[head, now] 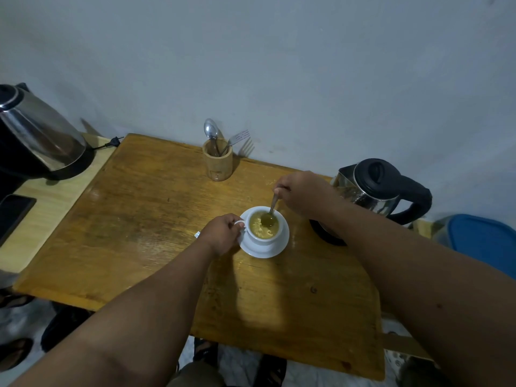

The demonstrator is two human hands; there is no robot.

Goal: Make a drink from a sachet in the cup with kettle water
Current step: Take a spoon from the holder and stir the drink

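On the wooden table (156,219), near its middle, a white cup (264,229) sat on a white saucer (265,251), filled with a yellowish drink with pale foam on top. The left hand (222,236) was closed on the cup's handle at the cup's left side, fingers pinched around it. The right hand (303,192) hovered just beyond and right of the cup, its fingers closed on the handle of a spoon (272,209) whose bowl was dipped in the drink. A steel kettle (379,188) with a black lid and handle stood at the right, behind the right forearm. Against the far wall stood a wooden holder (217,163) with a spoon and fork, and a second kettle (39,135) sat far left.
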